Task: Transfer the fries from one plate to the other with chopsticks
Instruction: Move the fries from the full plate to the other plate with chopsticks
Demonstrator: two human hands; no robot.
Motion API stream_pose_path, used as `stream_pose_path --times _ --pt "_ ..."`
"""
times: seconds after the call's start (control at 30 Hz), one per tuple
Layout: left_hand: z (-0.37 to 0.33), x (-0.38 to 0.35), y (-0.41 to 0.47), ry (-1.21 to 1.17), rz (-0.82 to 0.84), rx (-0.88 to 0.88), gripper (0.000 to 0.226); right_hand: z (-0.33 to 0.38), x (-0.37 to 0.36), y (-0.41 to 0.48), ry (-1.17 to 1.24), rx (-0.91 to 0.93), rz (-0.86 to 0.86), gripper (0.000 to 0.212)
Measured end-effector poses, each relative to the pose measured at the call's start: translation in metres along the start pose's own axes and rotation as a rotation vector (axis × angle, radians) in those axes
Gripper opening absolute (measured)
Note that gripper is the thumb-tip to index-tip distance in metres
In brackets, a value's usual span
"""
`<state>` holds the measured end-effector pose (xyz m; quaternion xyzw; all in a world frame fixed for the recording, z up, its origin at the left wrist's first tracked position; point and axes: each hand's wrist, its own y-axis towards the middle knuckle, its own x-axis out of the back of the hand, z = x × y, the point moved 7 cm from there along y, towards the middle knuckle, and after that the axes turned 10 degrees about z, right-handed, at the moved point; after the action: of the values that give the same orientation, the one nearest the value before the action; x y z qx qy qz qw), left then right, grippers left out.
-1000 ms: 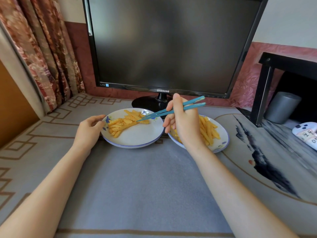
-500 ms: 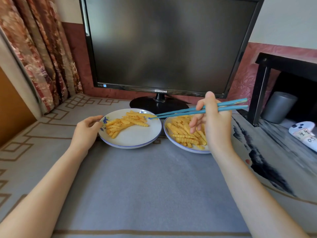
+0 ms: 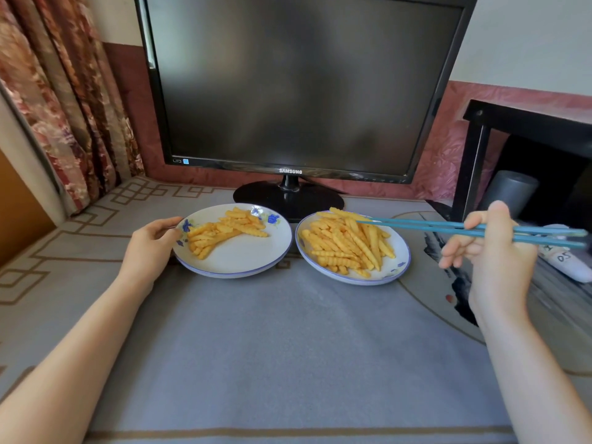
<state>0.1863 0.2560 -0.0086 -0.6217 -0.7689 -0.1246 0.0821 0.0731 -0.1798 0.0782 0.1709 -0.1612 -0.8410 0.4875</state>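
Note:
Two white plates with blue rims sit side by side on the grey mat. The left plate [image 3: 243, 264] carries a small pile of crinkle fries [image 3: 224, 232]. A bigger heap of fries [image 3: 349, 245] fills the right plate [image 3: 397, 267]. My left hand [image 3: 150, 248] grips the left plate's left rim. My right hand [image 3: 493, 251], right of both plates, holds blue chopsticks [image 3: 448, 227]. Their tips reach the top of the right heap, close together; whether they pinch a fry I cannot tell.
A black monitor [image 3: 298, 88] on a round stand [image 3: 288, 200] rises just behind the plates. A patterned curtain [image 3: 64, 91] hangs at the left. A black shelf frame [image 3: 474, 155], a grey cylinder [image 3: 512, 193] and a white device [image 3: 570, 261] are at the right.
My right hand has swung right with the chopsticks, their tips going from the left plate's fries to the right plate's heap. My left hand stays on the left plate's rim.

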Motion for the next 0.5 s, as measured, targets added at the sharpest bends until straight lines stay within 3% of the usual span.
stream_pose_path --times 0.5 --pt "0.004 0.0 0.003 -0.001 0.001 0.006 0.03 0.014 -0.005 -0.006 -0.068 0.069 0.081 0.035"
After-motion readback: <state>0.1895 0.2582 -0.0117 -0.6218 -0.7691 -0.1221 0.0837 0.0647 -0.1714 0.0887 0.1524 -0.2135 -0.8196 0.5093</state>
